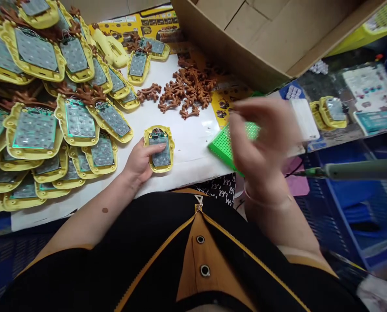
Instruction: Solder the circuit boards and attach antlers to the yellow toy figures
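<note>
My left hand (137,162) grips a yellow plastic toy shell with a circuit board (161,159) by its left side. The thumb lies across the grey board and the open side faces up. My right hand (265,138) is raised over a bright green perforated basket (224,147) and smeared by motion. Its fingers do not show clearly, nor whether anything is in them. Just beyond the held shell lies a pile of brown bone-shaped plastic pieces (193,89) on the white table sheet (193,149).
Many similar yellow shells (34,125) are stacked at the left. A large cardboard box (235,47) stands at the back. On the right, a grey-green rod-shaped tool (362,169) juts in above blue crates (356,208). Two more shells (334,112) lie at the far right.
</note>
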